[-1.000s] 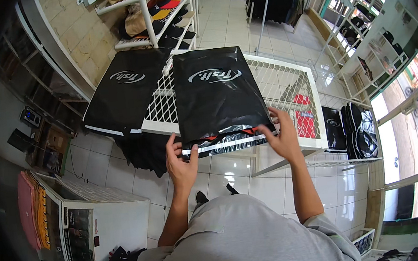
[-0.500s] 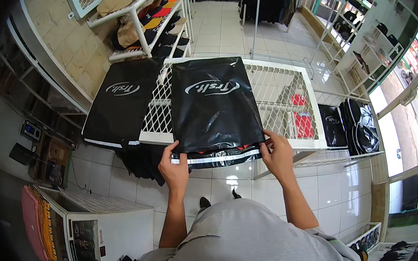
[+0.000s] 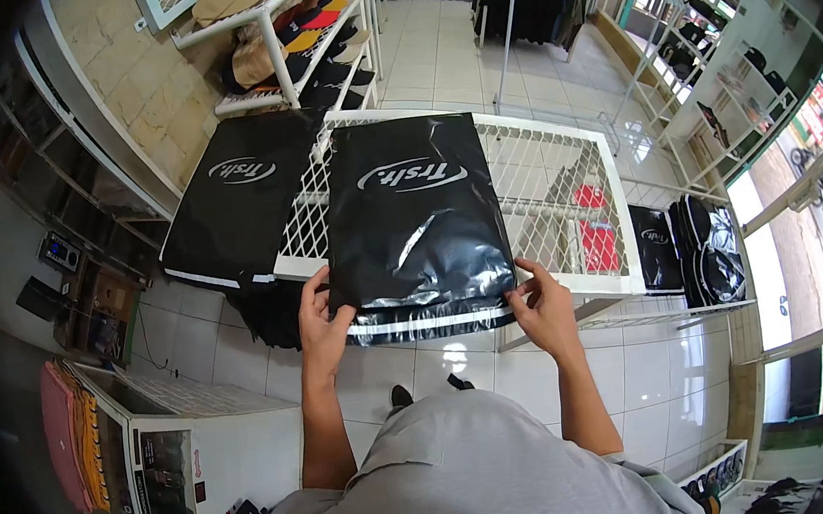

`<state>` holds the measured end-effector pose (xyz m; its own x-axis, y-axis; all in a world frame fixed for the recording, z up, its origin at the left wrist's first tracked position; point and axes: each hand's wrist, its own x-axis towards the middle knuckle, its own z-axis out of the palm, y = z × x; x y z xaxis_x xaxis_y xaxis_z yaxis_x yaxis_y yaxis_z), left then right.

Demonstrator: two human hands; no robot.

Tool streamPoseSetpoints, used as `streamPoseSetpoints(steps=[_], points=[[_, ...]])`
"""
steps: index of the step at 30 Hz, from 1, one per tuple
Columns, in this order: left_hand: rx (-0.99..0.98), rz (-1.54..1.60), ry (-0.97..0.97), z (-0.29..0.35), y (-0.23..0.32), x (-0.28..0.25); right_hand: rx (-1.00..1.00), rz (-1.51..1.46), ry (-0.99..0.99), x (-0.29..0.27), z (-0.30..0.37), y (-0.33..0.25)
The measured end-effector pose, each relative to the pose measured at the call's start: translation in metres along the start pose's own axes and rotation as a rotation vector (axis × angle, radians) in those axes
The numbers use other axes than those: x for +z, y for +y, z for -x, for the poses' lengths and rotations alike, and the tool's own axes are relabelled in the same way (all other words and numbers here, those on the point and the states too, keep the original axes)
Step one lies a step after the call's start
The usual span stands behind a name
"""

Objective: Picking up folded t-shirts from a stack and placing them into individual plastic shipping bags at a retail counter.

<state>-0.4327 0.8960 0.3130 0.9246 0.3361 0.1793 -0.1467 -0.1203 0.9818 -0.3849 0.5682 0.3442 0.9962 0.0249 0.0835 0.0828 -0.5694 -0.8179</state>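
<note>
A glossy black plastic mailer bag [image 3: 416,227] with a white logo lies flat over the wire-mesh table [image 3: 583,285]. Its near end, crossed by a pale strip, hangs just past the table's front edge. My left hand [image 3: 323,320] holds the bag's near left corner, thumb on top and fingers along the side. At the near right corner my right hand [image 3: 544,312] pinches the bag between thumb and fingers. Left of it rests a pile of similar black bags [image 3: 237,190], also with a pale strip along the near edge.
Caps fill a white shelf [image 3: 298,55] at the back left. Red items [image 3: 597,244] show through the mesh. More black packages [image 3: 683,246] stand to the right. A white cabinet [image 3: 244,471] with folded clothes [image 3: 77,438] on top is at the lower left. Dark garments hang behind.
The bag has shifted slightly left and its near part lies smoother. Red that showed at its mouth is now covered. My left hand has moved a little left and my right hand slightly down.
</note>
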Motion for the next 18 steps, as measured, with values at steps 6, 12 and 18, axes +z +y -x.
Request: streamPoseSetpoints(steps=[6, 12, 18], points=[[-0.269, 0.481, 0.215, -0.011, -0.018, 0.001, 0.056, -0.020, 0.019, 0.001, -0.002, -0.009], [-0.294, 0.234, 0.245, -0.010, -0.014, 0.026, 0.011, -0.178, 0.133, 0.020, -0.004, 0.015], [-0.491, 0.400, 0.016, -0.012, -0.024, -0.008, 0.167, -0.537, 0.142, 0.033, 0.028, 0.027]])
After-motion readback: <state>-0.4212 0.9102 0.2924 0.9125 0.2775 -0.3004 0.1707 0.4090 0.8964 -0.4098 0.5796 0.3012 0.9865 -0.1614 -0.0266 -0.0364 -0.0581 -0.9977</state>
